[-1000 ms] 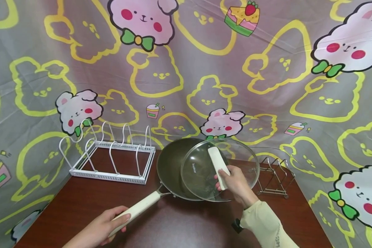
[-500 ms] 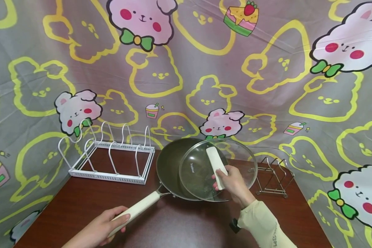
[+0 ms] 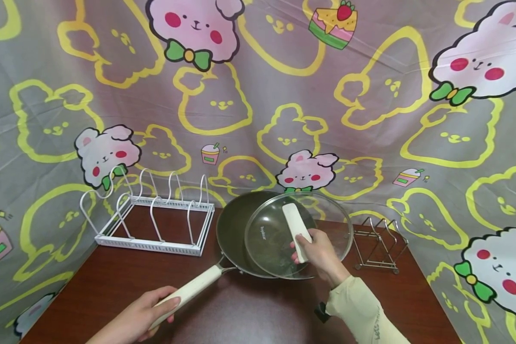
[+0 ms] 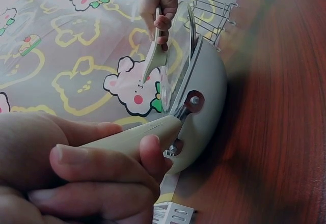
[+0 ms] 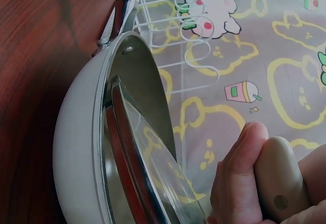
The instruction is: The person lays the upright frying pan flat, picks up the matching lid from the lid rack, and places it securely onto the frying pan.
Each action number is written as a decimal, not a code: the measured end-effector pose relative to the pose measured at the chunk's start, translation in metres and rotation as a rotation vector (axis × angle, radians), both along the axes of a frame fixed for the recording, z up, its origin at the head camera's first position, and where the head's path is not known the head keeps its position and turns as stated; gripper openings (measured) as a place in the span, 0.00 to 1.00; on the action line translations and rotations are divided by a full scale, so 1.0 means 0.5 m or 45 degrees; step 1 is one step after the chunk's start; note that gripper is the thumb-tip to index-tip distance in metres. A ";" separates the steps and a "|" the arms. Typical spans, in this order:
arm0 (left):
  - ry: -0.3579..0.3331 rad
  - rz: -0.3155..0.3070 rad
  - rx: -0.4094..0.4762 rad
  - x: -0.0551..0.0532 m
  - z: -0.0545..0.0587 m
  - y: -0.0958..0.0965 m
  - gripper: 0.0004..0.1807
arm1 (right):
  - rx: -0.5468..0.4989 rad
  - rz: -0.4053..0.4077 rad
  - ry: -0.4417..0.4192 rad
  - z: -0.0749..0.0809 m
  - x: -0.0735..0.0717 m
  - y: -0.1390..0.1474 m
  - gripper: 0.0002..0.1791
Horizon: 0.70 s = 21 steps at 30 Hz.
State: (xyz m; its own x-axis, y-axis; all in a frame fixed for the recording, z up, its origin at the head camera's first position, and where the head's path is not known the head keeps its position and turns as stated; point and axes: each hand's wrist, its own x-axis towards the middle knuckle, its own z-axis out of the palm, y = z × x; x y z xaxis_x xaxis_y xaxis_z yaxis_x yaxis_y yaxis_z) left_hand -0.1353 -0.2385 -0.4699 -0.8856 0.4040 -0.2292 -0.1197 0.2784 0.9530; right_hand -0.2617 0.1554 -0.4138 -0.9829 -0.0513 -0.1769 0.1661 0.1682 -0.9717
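A wok-shaped frying pan (image 3: pixel 234 229) with a pale outside (image 4: pixel 211 91) sits mid-table, its cream handle (image 3: pixel 199 285) pointing to the near left. My left hand (image 3: pixel 152 308) grips that handle, thumb along the top. Over the right part of the pan lies a round glass lid (image 3: pixel 258 258), offset to the right. My right hand (image 3: pixel 322 255) holds the lid by its long cream handle (image 3: pixel 293 222). In the right wrist view, the lid's metal rim (image 5: pixel 127 142) slants across the pan's opening, its far edge inside the pan's rim. Whether they touch is unclear.
A white rack (image 3: pixel 155 246) with several wire loops stands at the back left of the brown table (image 3: pixel 258 315). At the right is a small wire rack (image 3: pixel 378 263). Behind everything hangs a patterned curtain (image 3: pixel 223 105).
My right hand has slid the lid slightly to the left, further over the pan. The left hand and the pan stay in place.
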 end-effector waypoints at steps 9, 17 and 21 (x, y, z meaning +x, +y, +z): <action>0.006 -0.003 0.007 0.000 0.004 0.004 0.19 | 0.015 0.004 0.004 -0.005 -0.005 -0.012 0.15; 0.009 0.005 -0.007 -0.001 0.004 0.002 0.19 | 0.030 0.005 -0.012 -0.004 -0.009 -0.020 0.16; -0.019 0.017 -0.007 -0.001 0.003 0.001 0.20 | 0.022 0.014 -0.020 -0.006 -0.011 -0.024 0.15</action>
State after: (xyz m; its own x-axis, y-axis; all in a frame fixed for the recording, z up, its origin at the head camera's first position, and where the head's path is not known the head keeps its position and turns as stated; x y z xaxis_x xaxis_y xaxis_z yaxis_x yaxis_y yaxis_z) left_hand -0.1357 -0.2379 -0.4687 -0.8873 0.3909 -0.2446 -0.1375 0.2821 0.9495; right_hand -0.2671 0.1434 -0.4170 -0.9795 -0.0585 -0.1929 0.1791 0.1870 -0.9659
